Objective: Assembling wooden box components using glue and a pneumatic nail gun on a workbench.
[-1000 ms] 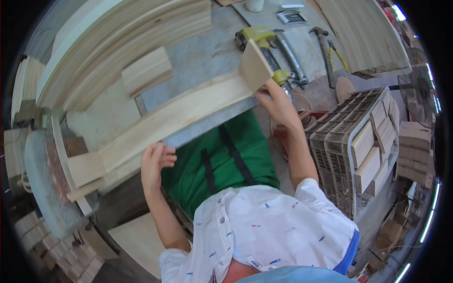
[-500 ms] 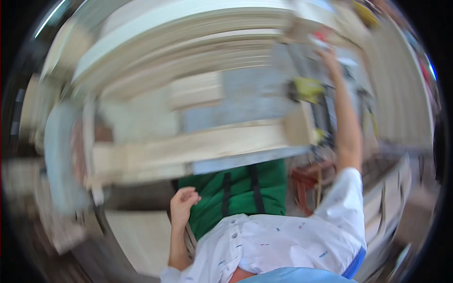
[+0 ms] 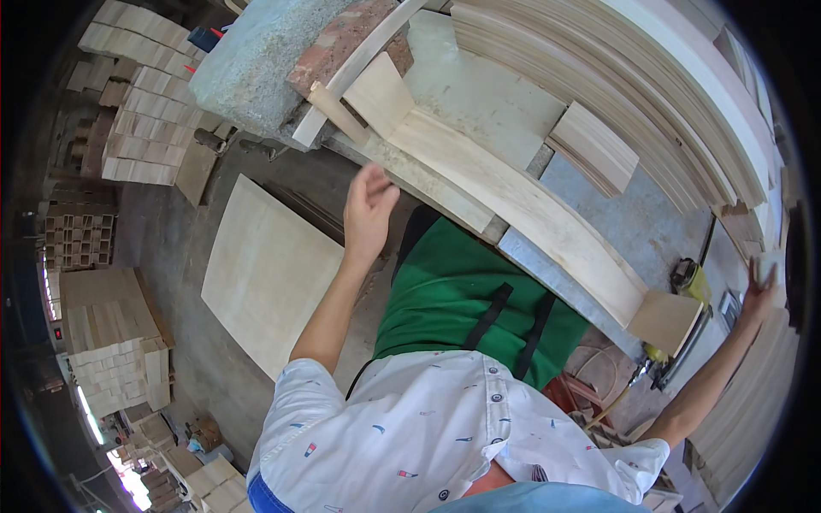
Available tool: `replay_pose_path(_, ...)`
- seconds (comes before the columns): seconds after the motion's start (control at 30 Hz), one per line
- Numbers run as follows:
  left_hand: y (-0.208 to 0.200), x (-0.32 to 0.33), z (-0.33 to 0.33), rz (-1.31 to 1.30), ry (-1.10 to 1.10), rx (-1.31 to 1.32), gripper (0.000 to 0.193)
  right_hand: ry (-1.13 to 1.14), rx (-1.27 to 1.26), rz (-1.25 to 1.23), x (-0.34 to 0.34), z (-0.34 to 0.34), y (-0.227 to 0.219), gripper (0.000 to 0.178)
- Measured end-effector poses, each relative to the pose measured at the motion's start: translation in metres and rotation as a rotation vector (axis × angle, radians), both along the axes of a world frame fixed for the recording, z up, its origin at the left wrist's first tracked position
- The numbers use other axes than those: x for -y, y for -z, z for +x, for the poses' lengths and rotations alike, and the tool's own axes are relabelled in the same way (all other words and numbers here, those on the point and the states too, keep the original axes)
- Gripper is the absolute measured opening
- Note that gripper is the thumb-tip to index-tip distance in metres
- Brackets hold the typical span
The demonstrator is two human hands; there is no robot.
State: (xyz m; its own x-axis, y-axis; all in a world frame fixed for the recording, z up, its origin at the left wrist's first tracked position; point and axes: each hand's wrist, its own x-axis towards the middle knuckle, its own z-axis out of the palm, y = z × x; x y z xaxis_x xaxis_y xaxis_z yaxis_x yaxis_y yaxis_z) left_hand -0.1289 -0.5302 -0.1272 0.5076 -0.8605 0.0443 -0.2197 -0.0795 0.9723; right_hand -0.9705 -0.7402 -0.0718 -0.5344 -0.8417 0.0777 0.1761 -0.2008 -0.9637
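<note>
My left hand (image 3: 369, 209) is raised just off the table's near edge, its fingers loosely curled and slightly blurred, with a gap at the thumb. Nothing shows in it. Close to its fingertips is a narrow wooden piece (image 3: 340, 114), beside the left end of a long pale board (image 3: 522, 195). Short end boards, a left one (image 3: 376, 96) and a right one (image 3: 665, 321), stand at the long board's ends. Stretched out to the far right, my right hand (image 3: 758, 295) has its fingers bent about a pale object (image 3: 770, 268), too unclear to name.
Stacked long boards (image 3: 590, 85) line the table's back, with a short stack (image 3: 596, 150) before them. A yellow-and-black tool (image 3: 691, 282) lies at right. A rough stone block (image 3: 252, 73) and a brick (image 3: 329, 51) sit at the left end. A flat panel (image 3: 265, 274) lies below at left.
My view has swung left, and the table appears tilted. My left hand has risen from beside my apron to the table's left end. My right arm now reaches out at the far right.
</note>
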Motion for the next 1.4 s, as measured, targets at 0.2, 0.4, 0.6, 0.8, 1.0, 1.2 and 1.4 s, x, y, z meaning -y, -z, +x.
replay_pose_path(0.2,-0.003,0.063,-0.002,-0.166,-0.107,0.277,0.074,-0.362,-0.577,-0.022,-0.098,0.146,-0.152,0.075)
replay_pose_path(0.4,0.007,0.091,0.005,-0.220,-0.183,0.111,0.071,-0.519,-0.759,-0.073,-0.130,0.370,-0.160,0.097)
replay_pose_path(0.6,0.016,0.096,0.017,-0.256,-0.147,0.286,0.056,-0.718,-0.444,-0.221,-0.114,0.461,-0.162,0.092)
replay_pose_path(0.8,0.025,0.095,0.021,-0.288,-0.176,0.122,0.041,-0.762,0.007,-0.273,-0.105,0.525,-0.123,0.081)
replay_pose_path(1.0,0.026,0.071,0.029,-0.212,-0.041,0.287,0.032,-0.838,0.455,-0.360,-0.085,0.576,-0.100,0.066)
replay_pose_path(1.2,0.036,0.077,0.036,-0.161,0.071,0.236,0.035,-0.963,0.240,-0.147,-0.082,0.630,-0.088,0.061)
replay_pose_path(1.4,0.044,0.078,0.036,-0.181,0.084,0.218,0.035,-0.932,0.393,-0.293,-0.077,0.640,-0.101,0.069)
